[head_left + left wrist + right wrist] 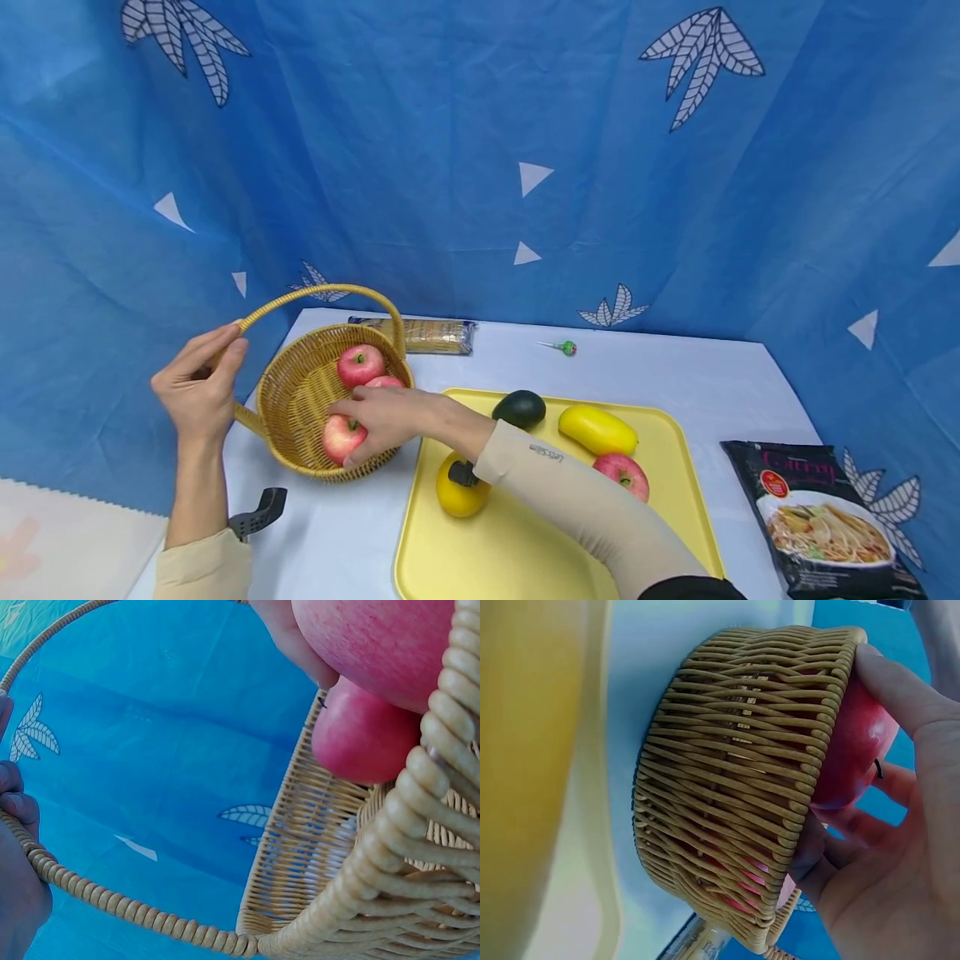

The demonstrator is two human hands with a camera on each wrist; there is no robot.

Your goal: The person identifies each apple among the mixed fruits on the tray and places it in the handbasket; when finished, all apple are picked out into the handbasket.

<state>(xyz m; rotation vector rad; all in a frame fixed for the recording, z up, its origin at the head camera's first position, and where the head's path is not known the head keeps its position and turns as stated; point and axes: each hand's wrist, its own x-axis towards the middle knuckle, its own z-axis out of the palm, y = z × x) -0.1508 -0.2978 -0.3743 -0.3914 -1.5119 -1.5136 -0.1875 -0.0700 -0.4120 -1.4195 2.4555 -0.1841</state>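
Observation:
A wicker basket (pixel 300 392) stands at the left of the white table, its hoop handle (pixel 337 288) tilted toward the left. My left hand (pixel 198 383) grips that handle between thumb and fingers. Over the basket's near right side, my right hand (pixel 390 421) holds a red apple (pixel 342 438), with thumb and fingers curled around it. The right wrist view has this apple (pixel 851 754) just inside the rim, the thumb beside the wicker. Two more apples lie in the basket: one apple (pixel 361 365) towards the back, another apple (pixel 386 382) partly hidden behind my right hand.
A yellow tray (pixel 517 550) holds a dark green avocado (pixel 519 409), a yellow mango-like fruit (pixel 597 428), an apple (pixel 624 475) and a round yellow fruit (pixel 457 493). Behind lie a spaghetti pack (pixel 438 336) and a lollipop (pixel 567 347). A black food bag (pixel 825 525) is at the right.

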